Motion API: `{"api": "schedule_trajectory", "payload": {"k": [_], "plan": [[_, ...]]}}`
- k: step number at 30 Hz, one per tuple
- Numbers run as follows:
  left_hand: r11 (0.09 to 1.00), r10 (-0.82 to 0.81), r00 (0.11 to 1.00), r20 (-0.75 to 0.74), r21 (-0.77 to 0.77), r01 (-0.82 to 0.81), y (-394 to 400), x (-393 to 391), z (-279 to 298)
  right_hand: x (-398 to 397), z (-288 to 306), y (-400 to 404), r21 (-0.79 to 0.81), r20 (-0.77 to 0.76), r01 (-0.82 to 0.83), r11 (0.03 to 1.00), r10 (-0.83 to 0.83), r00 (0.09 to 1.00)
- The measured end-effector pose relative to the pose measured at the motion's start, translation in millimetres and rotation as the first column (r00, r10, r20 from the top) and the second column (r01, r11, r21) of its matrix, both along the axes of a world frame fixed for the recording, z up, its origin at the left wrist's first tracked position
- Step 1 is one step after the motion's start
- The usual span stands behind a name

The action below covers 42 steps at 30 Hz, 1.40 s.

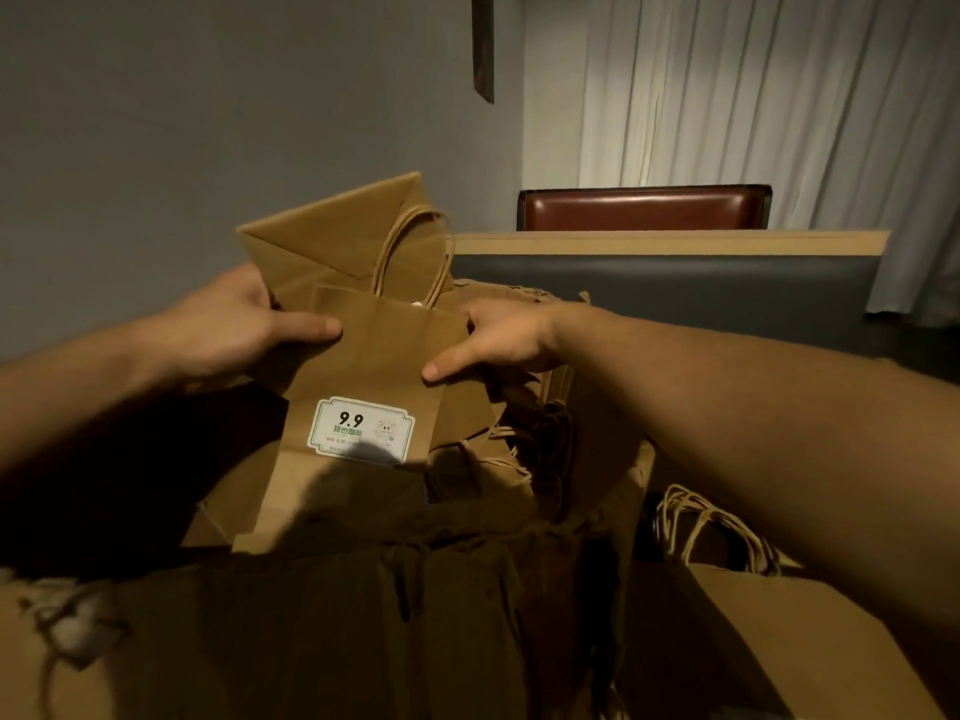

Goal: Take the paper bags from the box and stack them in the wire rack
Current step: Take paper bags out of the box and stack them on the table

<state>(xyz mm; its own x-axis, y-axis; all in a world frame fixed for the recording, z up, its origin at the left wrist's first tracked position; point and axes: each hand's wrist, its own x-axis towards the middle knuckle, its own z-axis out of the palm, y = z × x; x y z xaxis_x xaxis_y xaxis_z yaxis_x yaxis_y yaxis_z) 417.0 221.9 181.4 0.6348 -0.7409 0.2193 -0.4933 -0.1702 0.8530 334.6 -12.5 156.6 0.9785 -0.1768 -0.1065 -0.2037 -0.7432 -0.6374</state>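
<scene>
A flat brown paper bag (374,356) with a white "9.9" label and twisted paper handles is held up in the middle of the view. My left hand (234,324) grips its left edge, thumb on the front. My right hand (493,337) grips the right edge, thumb pressed on the front too. A second folded bag (332,236) stands behind it, bottom flap upward, seemingly held together with it. Below lies the cardboard box (623,491) with several more brown bags (483,423) inside, mostly in shadow. No wire rack is in view.
More brown bags with paper handles (711,527) lie at the lower right. A dark bench back with a wooden top edge (670,244) runs behind the box, a brown leather chair back (644,207) beyond it. Grey wall at left, white curtain at right.
</scene>
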Motion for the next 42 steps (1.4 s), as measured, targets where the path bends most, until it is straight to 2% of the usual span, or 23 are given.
{"api": "schedule_trajectory", "payload": {"k": [2, 4, 9, 13, 16, 18, 20, 22, 23, 24, 25, 26, 27, 28, 30, 32, 34, 36, 39, 42], "plan": [[0.997, 0.041, 0.999, -0.018, -0.059, -0.042, 3, -6, 5, -7, 4, 5, -0.002, 0.059, 0.009, 1.0, -0.009, 0.998], [0.988, 0.094, 0.996, -0.005, -0.122, -0.094, 10, -9, 14, -14, 12, 18, -0.019, 0.182, -0.007, 1.0, 0.011, 0.983], [0.959, 0.214, 0.959, 0.187, -0.225, -0.17, 22, -27, 52, -41, 43, 48, 0.12, 0.401, -0.034, 0.992, -0.017, 0.916], [0.911, 0.304, 0.89, 0.34, -0.376, -0.167, 22, -60, 84, -75, 74, 66, 0.261, 0.556, -0.079, 0.962, -0.083, 0.827], [0.864, 0.393, 0.819, 0.418, -0.474, -0.172, 18, -88, 109, -108, 98, 80, 0.27, 0.646, -0.061, 0.961, -0.133, 0.751], [0.838, 0.407, 0.783, 0.471, -0.534, -0.115, 14, -111, 124, -132, 113, 82, 0.261, 0.693, -0.049, 0.964, -0.152, 0.704], [0.807, 0.462, 0.692, 0.554, -0.587, -0.069, 7, -132, 136, -163, 130, 80, 0.282, 0.744, -0.045, 0.958, -0.188, 0.641], [0.774, 0.55, 0.631, 0.547, -0.617, -0.14, -2, -148, 150, -197, 146, 72, 0.339, 0.78, -0.068, 0.938, -0.24, 0.578], [0.789, 0.519, 0.694, 0.499, -0.591, -0.165, -8, -159, 156, -219, 153, 68, 0.366, 0.786, -0.086, 0.927, -0.259, 0.562], [0.826, 0.41, 0.821, 0.397, -0.544, -0.149, -13, -173, 160, -239, 159, 63, 0.374, 0.792, -0.101, 0.922, -0.261, 0.552], [0.862, 0.214, 0.949, 0.231, -0.501, -0.072, -18, -188, 164, -258, 162, 56, 0.373, 0.799, -0.101, 0.922, -0.264, 0.54], [0.885, -0.043, 0.998, 0.044, -0.461, 0.059, -20, -204, 163, -275, 161, 50, 0.379, 0.803, -0.092, 0.921, -0.278, 0.528], [0.884, -0.26, 0.959, -0.111, -0.427, 0.19, -23, -217, 157, -292, 155, 42, 0.397, 0.801, -0.077, 0.914, -0.305, 0.516], [0.877, -0.387, 0.896, -0.218, -0.387, 0.284, -32, -231, 147, -309, 147, 33, 0.417, 0.79, -0.057, 0.907, -0.331, 0.517], [0.849, -0.503, 0.802, -0.323, -0.359, 0.388, -54, -258, 111, -341, 118, 17, 0.469, 0.724, 0.024, 0.883, -0.4, 0.562], [0.836, -0.504, 0.776, -0.379, -0.439, 0.329, -75, -273, 60, -361, 78, 8, 0.546, 0.642, 0.127, 0.828, -0.511, 0.571], [0.842, -0.464, 0.757, -0.459, -0.495, 0.215, -95, -294, 9, -379, 37, 4, 0.612, 0.595, 0.228, 0.757, -0.631, 0.497], [0.866, -0.412, 0.726, -0.551, -0.483, 0.125, -105, -307, -36, -386, -2, 4, 0.669, 0.555, 0.262, 0.696, -0.701, 0.447], [0.914, -0.318, 0.662, -0.678, -0.405, 0.024, -107, -318, -85, -393, -45, 0, 0.776, 0.448, 0.205, 0.597, -0.75, 0.487], [0.932, -0.258, 0.694, -0.672, -0.362, -0.004, -104, -322, -113, -398, -68, -3, 0.831, 0.325, 0.217, 0.513, -0.763, 0.559]]}}
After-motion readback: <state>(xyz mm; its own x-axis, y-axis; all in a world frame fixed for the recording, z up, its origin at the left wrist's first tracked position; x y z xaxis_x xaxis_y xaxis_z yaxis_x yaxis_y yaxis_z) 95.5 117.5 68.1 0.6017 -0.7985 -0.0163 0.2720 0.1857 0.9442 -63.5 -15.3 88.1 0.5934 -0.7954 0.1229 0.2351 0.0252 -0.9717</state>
